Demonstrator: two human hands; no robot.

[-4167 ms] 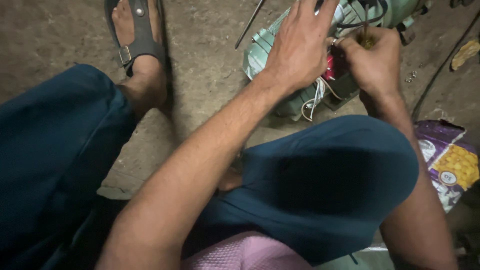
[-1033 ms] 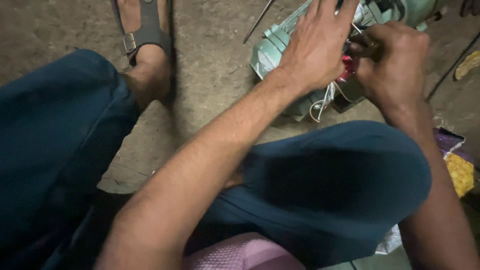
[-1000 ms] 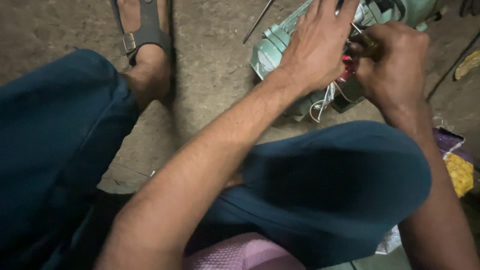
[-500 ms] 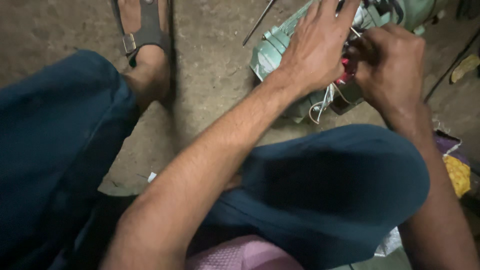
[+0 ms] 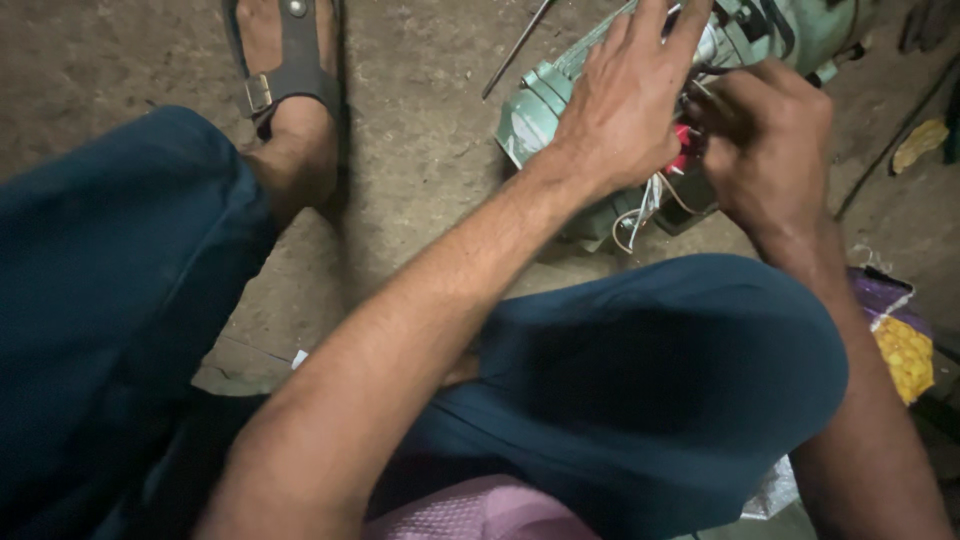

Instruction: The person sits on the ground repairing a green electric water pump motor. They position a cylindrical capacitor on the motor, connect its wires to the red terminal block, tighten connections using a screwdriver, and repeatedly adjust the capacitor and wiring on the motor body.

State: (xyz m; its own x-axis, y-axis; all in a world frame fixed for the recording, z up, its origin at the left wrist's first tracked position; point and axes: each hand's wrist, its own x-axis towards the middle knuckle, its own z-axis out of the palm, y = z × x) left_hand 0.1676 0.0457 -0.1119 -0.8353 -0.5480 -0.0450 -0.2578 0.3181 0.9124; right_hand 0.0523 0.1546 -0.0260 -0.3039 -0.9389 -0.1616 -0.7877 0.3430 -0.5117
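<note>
Comparing with a second ago, barely anything's moved — left hand [image 5: 625,110] stays flat on the green motor [image 5: 560,110] on the floor, right hand [image 5: 770,140] stays curled around its wires [image 5: 650,200], so it's fiddly work.

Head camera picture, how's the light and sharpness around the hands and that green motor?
Head view: dim, warm light; the left hand and right hand are fairly sharp over the green motor; the wires beneath them sit in shadow; the near knee is dark and soft; no glare.

bare floor [image 5: 420,150] left of motor [image 5: 540,110], knee [image 5: 680,370] blocking near side
</note>
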